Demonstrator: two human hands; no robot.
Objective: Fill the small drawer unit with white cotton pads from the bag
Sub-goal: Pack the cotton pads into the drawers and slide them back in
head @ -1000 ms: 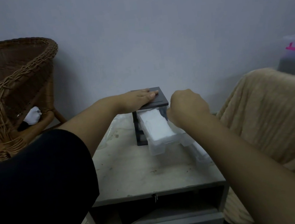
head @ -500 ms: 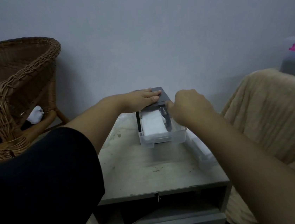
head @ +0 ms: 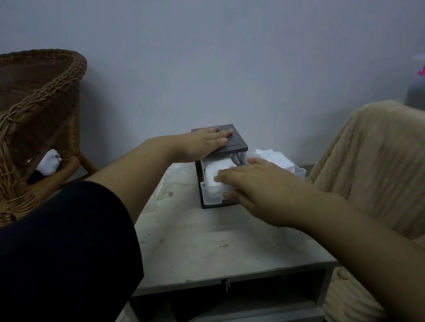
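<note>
Head view, single entry. Small drawer unit (head: 220,144): dark, centre of frame, at the far end of the table (head: 215,240). Clear drawer (head: 211,194): partly out, long axis running toward the viewer, holding white cotton pads (head: 216,169).

Left hand (head: 205,141): flat and open on the unit's top, gripping nothing.

Right hand (head: 251,183): fingers extended, resting on the pads and drawer front; nearer the drawer, so likely the one to push it away into the unit.

More pads (head: 274,157) at right centre, beside the unit.

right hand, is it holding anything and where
Nothing gripped: the right hand lies flat, fingers on the cotton pads and the clear drawer front.
</note>
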